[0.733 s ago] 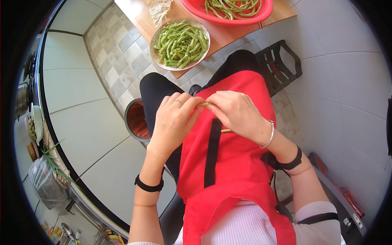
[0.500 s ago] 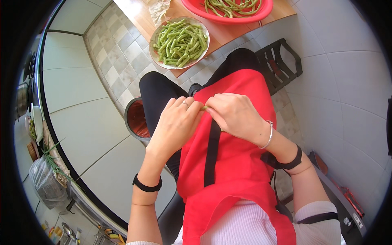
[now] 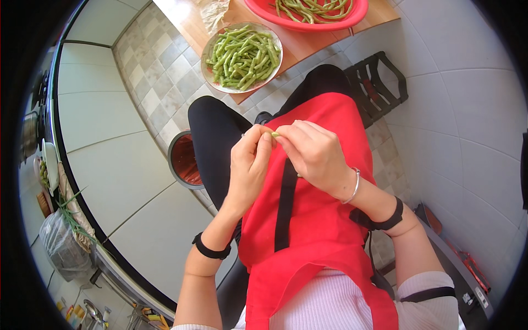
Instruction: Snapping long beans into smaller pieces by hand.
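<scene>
Above my lap, both hands are pinched on a short bit of green bean [image 3: 275, 134] that shows between the fingertips. My left hand [image 3: 247, 165] grips its left end with thumb and index finger. On the other end, my right hand [image 3: 319, 154] is closed, fingers curled; most of the bean is hidden by the hands. Beyond them, a plate [image 3: 220, 87] heaped with broken green bean pieces [image 3: 242, 58] stands at the table's near corner. A red basin [image 3: 330, 26] with long whole beans [image 3: 313, 11] sits to its right.
A bin [image 3: 172, 162] with a reddish lining stands on the floor left of my knee. The wooden table [image 3: 300, 52] also bears a crumpled wrapper [image 3: 213, 14]. A dark chair or stool [image 3: 374, 88] is by the right wall; light cabinets [image 3: 110, 181] line the left.
My left hand has turned so its thumb shows on top, and its wrist has shifted right. My right hand has moved slightly up and left. The bean is still pinched between them.
</scene>
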### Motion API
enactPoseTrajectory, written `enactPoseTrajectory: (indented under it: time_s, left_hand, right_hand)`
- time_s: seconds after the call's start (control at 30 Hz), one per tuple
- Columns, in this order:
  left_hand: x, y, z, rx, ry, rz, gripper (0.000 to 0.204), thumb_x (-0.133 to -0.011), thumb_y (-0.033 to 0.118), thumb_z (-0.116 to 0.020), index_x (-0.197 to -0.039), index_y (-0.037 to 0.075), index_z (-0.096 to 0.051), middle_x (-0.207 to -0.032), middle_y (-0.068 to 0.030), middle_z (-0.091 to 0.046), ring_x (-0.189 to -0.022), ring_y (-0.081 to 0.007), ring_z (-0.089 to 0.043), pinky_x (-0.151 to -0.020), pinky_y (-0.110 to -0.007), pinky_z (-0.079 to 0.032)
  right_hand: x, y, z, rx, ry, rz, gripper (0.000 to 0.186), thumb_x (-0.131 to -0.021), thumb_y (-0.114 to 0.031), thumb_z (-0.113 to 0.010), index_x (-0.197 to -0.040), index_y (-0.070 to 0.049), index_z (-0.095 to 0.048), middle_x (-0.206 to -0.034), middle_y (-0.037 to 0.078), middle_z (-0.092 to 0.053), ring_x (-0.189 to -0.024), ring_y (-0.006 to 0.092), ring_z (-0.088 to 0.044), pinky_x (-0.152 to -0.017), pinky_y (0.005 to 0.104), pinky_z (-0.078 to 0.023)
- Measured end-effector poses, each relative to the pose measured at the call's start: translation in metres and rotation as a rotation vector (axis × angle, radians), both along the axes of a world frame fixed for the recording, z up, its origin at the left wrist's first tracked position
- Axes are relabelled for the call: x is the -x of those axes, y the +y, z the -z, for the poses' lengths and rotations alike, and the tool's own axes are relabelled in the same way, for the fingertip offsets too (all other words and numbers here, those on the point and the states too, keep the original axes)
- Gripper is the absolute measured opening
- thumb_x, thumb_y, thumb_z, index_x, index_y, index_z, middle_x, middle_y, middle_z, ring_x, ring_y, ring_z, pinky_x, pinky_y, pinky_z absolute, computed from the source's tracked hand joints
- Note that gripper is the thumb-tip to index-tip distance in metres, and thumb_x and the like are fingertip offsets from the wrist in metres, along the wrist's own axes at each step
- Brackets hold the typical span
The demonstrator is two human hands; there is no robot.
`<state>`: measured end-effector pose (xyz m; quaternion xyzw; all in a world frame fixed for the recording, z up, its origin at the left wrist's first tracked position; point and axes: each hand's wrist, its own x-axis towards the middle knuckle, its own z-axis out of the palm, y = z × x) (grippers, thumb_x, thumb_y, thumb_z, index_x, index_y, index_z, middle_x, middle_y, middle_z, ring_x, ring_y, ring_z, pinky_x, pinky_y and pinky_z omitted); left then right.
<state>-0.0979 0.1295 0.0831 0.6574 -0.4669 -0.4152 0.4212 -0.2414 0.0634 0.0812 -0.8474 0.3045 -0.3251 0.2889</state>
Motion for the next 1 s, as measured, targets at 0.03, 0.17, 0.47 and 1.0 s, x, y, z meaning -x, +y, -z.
enactPoseTrajectory:
  time_s: [0.03,0.17,0.47,1.0]
  left_hand:
    - [0.003,0.000,0.002,-0.017,0.148,-0.080,0.017,-0.099,0.008,-0.047,-0.091,-0.003,-0.058,-0.076,-0.0058,-0.053,-0.072,-0.0139,-0.049,-0.068,-0.028,-0.041]
    - [0.006,-0.014,0.011,0.255,-0.282,-0.096,0.018,-0.100,0.009,-0.046,-0.092,-0.003,-0.057,-0.077,-0.0057,-0.053,-0.073,-0.0123,-0.049,-0.068,-0.028,-0.042]
    - [-0.053,-0.074,0.036,0.348,-0.285,-0.378,0.018,-0.097,0.013,-0.055,-0.101,0.000,-0.067,-0.084,-0.0115,-0.063,-0.078,-0.0196,-0.059,-0.073,-0.032,-0.046]
    - [-0.031,-0.045,0.006,0.217,-0.107,0.198,0.016,-0.084,0.008,-0.071,-0.099,0.003,-0.068,-0.085,-0.0053,-0.067,-0.078,-0.0138,-0.062,-0.072,-0.028,-0.047]
  right_hand:
    - [-0.001,-0.001,0.000,0.013,-0.014,0.024,0.008,-0.087,-0.009,-0.063,-0.086,-0.001,-0.059,-0.074,0.012,-0.057,-0.069,0.0297,-0.060,-0.059,0.0376,-0.050]
    - [-0.005,-0.009,0.000,0.008,-0.005,0.070,0.007,-0.087,-0.008,-0.063,-0.086,-0.002,-0.060,-0.073,0.012,-0.059,-0.068,0.0301,-0.061,-0.058,0.0385,-0.049]
    - [0.008,-0.024,-0.006,-0.126,-0.134,0.249,0.006,-0.086,-0.007,-0.067,-0.086,-0.001,-0.064,-0.075,0.012,-0.064,-0.063,0.0291,-0.062,-0.055,0.0359,-0.048]
    - [0.014,-0.010,0.000,-0.357,-0.154,0.078,0.019,-0.086,0.003,-0.059,-0.105,0.001,-0.061,-0.084,0.016,-0.065,-0.081,0.0337,-0.065,-0.068,0.0404,-0.052]
